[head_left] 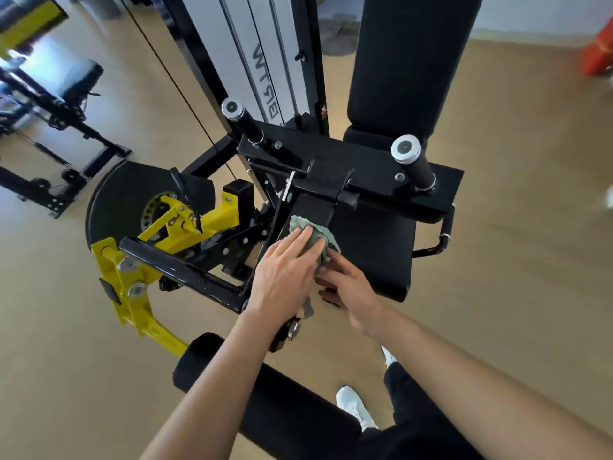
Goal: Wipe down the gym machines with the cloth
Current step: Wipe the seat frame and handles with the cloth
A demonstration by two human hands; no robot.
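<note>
Now the left hand [285,270] is lying flat, fingers straight and together, pressing down on the crumpled grey-green cloth [319,231]. The cloth is sitting at the front left corner of the machine's black padded seat [374,247], with a tail hanging off the edge. The right hand [348,287], a little blurred, is reaching in just beside it, fingers nearly straight and tips touching the cloth's near edge. Behind the seat a tall black padded backrest [408,61] is rising, flanked by two black grips with chrome end caps [406,149]. A yellow steel lever arm [132,287] is jutting out to the left, above a black foam roller pad [285,403]. Everything is standing on a tan gym floor [514,227], with another black bench machine [66,104] waiting at far left.
</note>
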